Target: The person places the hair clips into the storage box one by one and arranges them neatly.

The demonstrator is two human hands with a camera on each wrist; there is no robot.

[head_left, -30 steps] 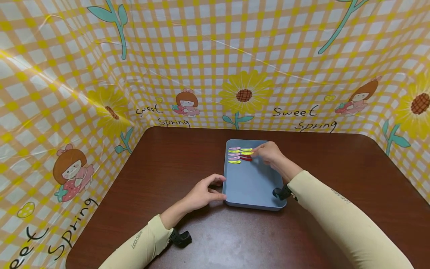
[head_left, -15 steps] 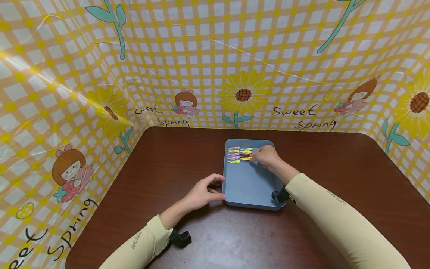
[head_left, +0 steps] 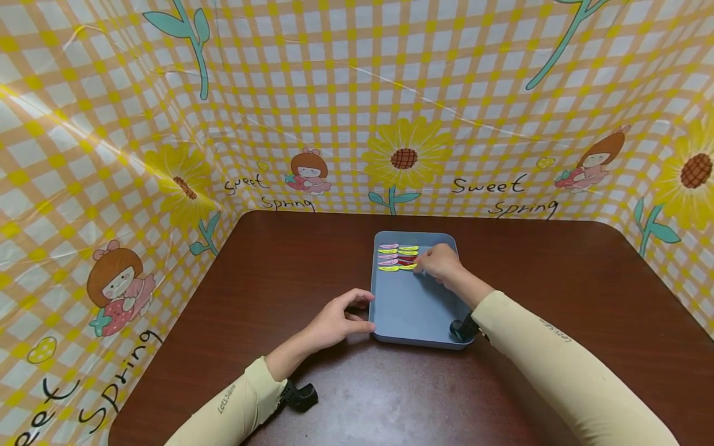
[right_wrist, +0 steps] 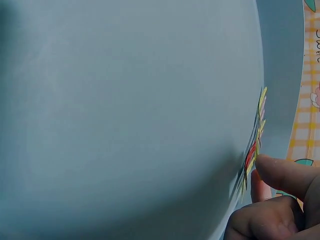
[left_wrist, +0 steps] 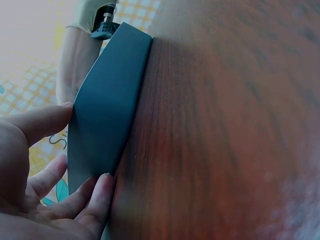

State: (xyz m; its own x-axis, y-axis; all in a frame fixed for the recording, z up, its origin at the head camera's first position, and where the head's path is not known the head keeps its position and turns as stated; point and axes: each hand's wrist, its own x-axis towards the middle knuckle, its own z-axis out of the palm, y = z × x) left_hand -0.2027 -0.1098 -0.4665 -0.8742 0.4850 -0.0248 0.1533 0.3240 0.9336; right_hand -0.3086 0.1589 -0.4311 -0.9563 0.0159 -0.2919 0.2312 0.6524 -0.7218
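Note:
Two columns of snap hair clips lie in the far left part of a blue-grey tray [head_left: 418, 310]. The left column mixes pink clips [head_left: 388, 256] and yellow ones; the right column has yellow clips [head_left: 409, 248] above dark red [head_left: 406, 261]. At the near end of the right column, my right hand [head_left: 442, 262] pinches the end of a yellow hair clip [head_left: 408, 267], low over the tray floor. In the right wrist view the thumb [right_wrist: 280, 172] partly hides the clips. My left hand [head_left: 333, 320] touches the tray's left wall [left_wrist: 102, 110] with relaxed, spread fingers.
The tray stands on a dark brown table [head_left: 290, 266]. Behind and to the left, a checked plastic sheet [head_left: 346, 105] with flowers and cartoon figures rises from the table edge. Black straps with camera mounts [head_left: 301, 396] sit on both wrists.
My right hand has moved a yellow hair clip toward the near end of the right column, from beside the upper yellow clips to below the red. The left hand stays at the tray wall.

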